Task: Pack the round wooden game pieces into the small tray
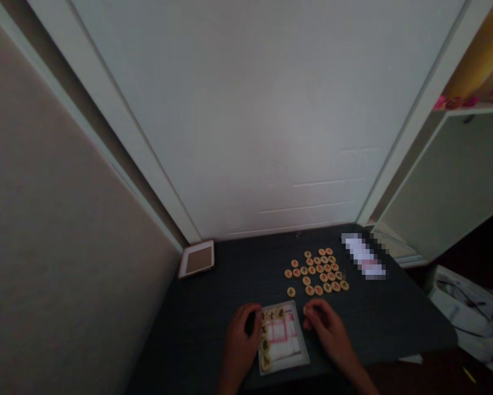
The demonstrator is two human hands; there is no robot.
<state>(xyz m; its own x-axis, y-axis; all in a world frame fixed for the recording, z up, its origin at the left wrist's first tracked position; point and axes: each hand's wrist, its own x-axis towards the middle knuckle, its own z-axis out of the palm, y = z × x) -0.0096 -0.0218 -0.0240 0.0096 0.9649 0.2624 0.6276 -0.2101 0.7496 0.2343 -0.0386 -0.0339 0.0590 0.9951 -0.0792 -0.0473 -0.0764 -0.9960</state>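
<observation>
A shallow, clear plastic box (303, 356) lies near the table's front edge, with several round Chinese chess pieces (265, 345) along its left and far sides. A pink-and-white printed sheet (279, 334) shows at its bottom. My left hand (244, 334) is closed on the box's left edge, thumb against the side. Just right of the box, my right hand (324, 323) pinches one Chinese chess piece (306, 310), mostly covered by the fingers. Beyond the hands, many loose wooden pieces (320, 269) with red or black characters lie spread face up.
The dark table (230, 285) meets a white panel (271, 109) at the back. A white-framed tray or box lid (200, 259) lies at the far left. On the right are a blurred white packet (364, 257) and, lower down, a white container with cables (472, 312).
</observation>
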